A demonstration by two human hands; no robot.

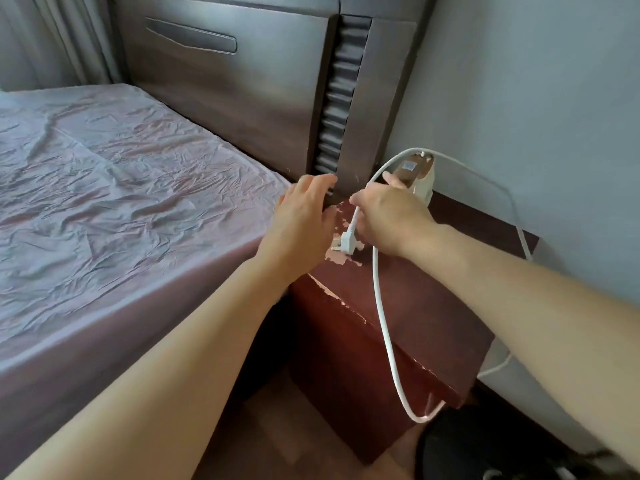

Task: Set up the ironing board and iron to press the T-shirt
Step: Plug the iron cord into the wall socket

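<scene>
Over chipped nightstand by bed, R hand pinches iron cord, L hand fingers spread.

**Bare hands, bare forearms**

Only the person's two arms are in sight. The left hand and the right hand are bare, and so are both wrists. The left forearm is uncovered along all of its visible length, down to the bottom-left corner of the view. The right forearm is likewise uncovered out to the right edge. Both forearms are slim and smooth. The left hand's fingers are blurred, and the nails of either hand are too small to describe.
</scene>
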